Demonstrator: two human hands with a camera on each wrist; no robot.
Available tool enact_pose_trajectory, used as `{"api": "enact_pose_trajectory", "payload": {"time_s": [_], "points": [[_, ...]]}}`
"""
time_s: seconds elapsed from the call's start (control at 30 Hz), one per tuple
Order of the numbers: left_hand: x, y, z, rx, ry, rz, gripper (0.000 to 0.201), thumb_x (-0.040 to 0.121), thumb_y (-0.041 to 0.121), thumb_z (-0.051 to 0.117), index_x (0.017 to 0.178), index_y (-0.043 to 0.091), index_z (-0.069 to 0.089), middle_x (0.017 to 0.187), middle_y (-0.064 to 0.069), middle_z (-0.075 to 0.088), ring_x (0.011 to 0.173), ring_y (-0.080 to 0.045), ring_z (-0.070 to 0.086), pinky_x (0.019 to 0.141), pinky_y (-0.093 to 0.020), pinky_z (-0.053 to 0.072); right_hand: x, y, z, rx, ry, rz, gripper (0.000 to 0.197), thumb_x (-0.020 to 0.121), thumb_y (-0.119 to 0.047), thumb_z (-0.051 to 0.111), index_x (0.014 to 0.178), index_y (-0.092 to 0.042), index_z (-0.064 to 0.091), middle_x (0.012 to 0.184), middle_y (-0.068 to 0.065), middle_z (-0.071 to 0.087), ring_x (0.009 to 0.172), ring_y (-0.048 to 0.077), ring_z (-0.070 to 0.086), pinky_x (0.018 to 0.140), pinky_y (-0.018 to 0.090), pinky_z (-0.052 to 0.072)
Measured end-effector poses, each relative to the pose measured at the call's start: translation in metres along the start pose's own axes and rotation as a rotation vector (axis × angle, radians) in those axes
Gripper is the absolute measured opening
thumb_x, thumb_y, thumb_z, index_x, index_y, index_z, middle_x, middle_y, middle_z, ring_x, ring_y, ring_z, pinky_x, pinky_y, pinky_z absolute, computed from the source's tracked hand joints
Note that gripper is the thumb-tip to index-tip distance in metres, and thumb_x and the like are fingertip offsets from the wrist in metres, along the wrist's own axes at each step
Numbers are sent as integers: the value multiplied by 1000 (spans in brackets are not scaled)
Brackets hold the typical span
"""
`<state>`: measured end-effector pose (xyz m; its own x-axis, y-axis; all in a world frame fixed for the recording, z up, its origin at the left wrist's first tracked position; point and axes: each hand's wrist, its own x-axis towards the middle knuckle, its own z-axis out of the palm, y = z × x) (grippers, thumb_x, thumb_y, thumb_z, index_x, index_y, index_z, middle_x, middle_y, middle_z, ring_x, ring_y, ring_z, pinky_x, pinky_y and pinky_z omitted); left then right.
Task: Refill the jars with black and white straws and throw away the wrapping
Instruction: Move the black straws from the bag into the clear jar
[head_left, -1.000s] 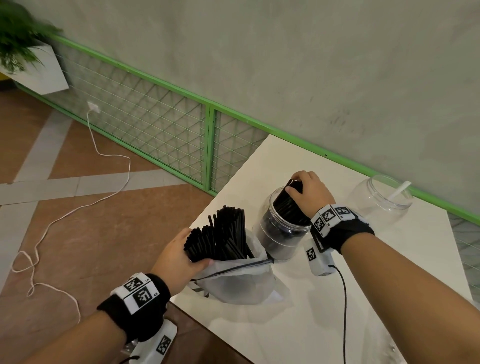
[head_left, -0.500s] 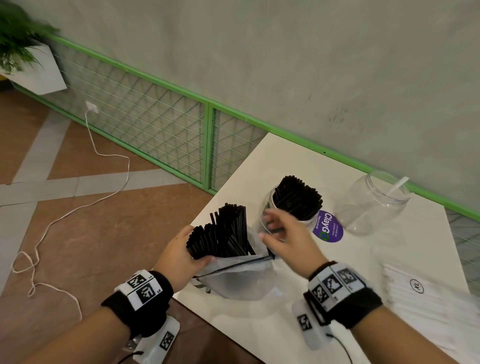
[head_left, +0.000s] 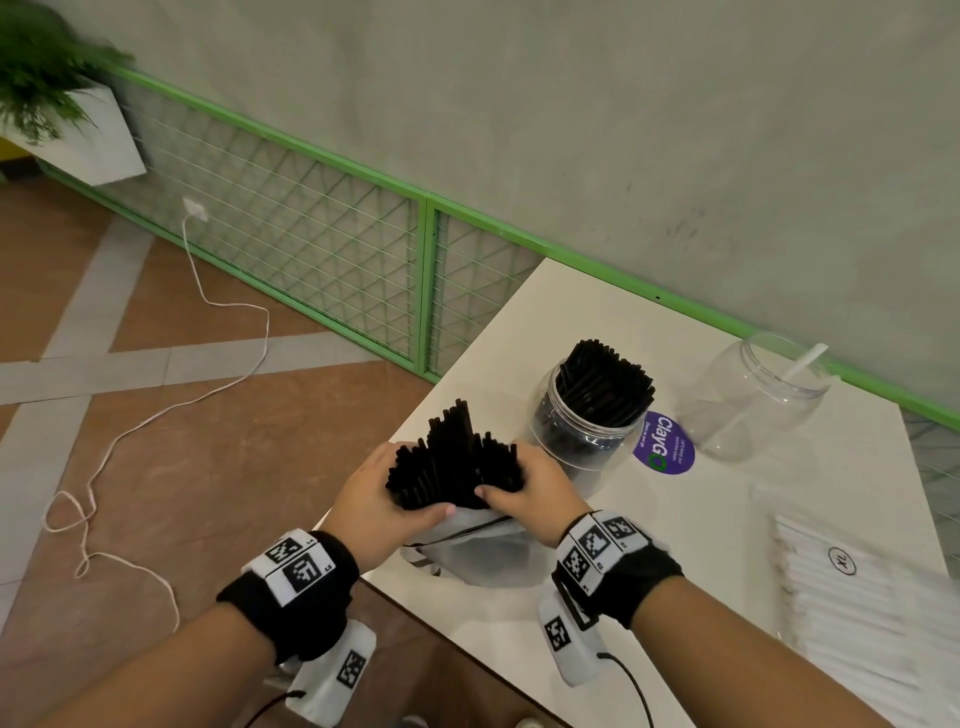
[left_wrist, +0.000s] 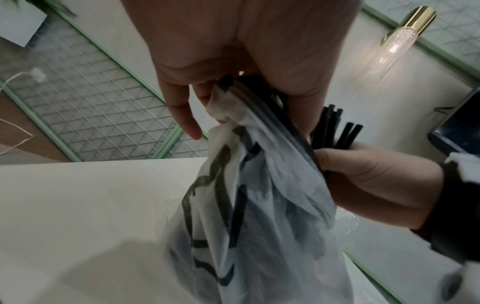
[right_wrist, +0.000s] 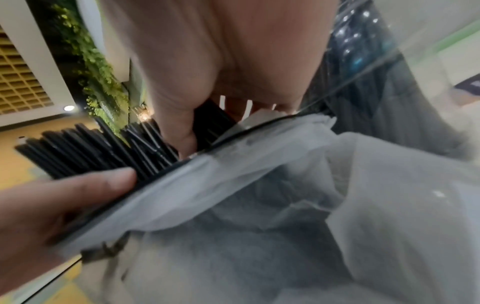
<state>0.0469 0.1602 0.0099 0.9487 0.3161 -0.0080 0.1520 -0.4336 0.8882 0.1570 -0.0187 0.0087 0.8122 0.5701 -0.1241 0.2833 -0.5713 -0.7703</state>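
I have my left hand (head_left: 382, 501) and right hand (head_left: 535, 493) both clamped around the black straws (head_left: 454, 457) sticking out of the plastic wrapping (head_left: 483, 553) at the surface's (head_left: 675, 525) near corner; just beyond stands the jar (head_left: 587, 421) packed with black straws.

We look along our right hand (right_wrist: 207, 67), whose thumb (right_wrist: 179, 131) presses down into a bundle of black straws (right_wrist: 98, 152) at the mouth of a translucent plastic bag (right_wrist: 285, 216). Our fingers curl round the far side of the bundle, mostly hidden behind the palm. The straws fan out to the left, their ends pointing away from the bag. Our left hand (right_wrist: 49, 214) comes in from the lower left, its thumb lying across the straws just where they meet the bag's dark-edged rim. To the right, blurred, stands a clear jar (right_wrist: 384, 86) with dark straws inside.
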Motion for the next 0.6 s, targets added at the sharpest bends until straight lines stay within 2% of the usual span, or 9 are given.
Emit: {"api": "enact_pose_trajectory", "payload": {"time_s": [0.07,0.13,0.17,0.2,0.27,0.33,0.43,0.53,0.6], "points": [[2,-2,-1,20,-24,7,53,62,43,83,103,41,50,107,15,53,100,0,54,81,-18,44,-4,3,0,-22,2,-72,28,69,-42,64,83,-18,62,86,5,62,84,21,60,80,46,50],[3,-2,-2,35,-36,12,65,58,55,79,113,36,49,111,14,53,103,-4,53,84,-25,46,-7,3,-2,24,-10,-105,13,76,-27,68,83,-17,63,86,5,64,84,20,60,82,43,50],[4,-1,-2,39,-27,11,67,58,55,79,115,33,50,111,13,53,102,-6,54,84,-24,46,-9,3,-3,62,-12,-110,9,79,-21,69,84,-16,63,84,2,65,83,17,61,82,40,51],[5,1,-1,50,-15,5,64,61,49,80,114,30,51,110,10,53,100,-7,54,81,-19,45,-11,1,-5,101,-10,-117,7,82,-18,69,84,-15,63,81,-1,65,80,13,60,81,35,51],[5,5,-1,77,9,-3,46,68,31,82,103,27,54,104,4,53,90,-6,53,67,-7,42,-13,-4,-9,171,30,-128,7,86,-17,68,84,-14,63,76,-6,62,76,7,57,78,28,47],[5,6,-2,94,18,10,34,70,23,81,90,27,54,96,1,53,85,-5,53,60,-8,40,-14,-14,-19,259,107,-124,7,88,-18,66,85,-13,63,76,-7,64,77,6,60,79,24,47],[4,5,-2,89,25,22,35,70,24,81,85,36,51,92,5,52,85,-1,53,65,-14,37,-16,-36,-46,385,222,-150,9,92,-13,60,87,-6,62,82,2,71,85,12,67,85,26,50],[4,6,-2,64,29,18,39,70,23,81,84,41,49,93,7,53,87,-1,53,69,-20,39,-15,-56,-84,566,350,-169,6,93,-8,59,93,-2,59,83,8,73,86,23,71,83,32,55],[4,7,-1,64,30,30,41,70,22,81,84,43,48,93,7,53,86,0,53,69,-19,39,-13,-61,-107,637,441,-214,3,93,-9,59,94,-6,60,87,11,73,90,30,71,84,37,56]]}}
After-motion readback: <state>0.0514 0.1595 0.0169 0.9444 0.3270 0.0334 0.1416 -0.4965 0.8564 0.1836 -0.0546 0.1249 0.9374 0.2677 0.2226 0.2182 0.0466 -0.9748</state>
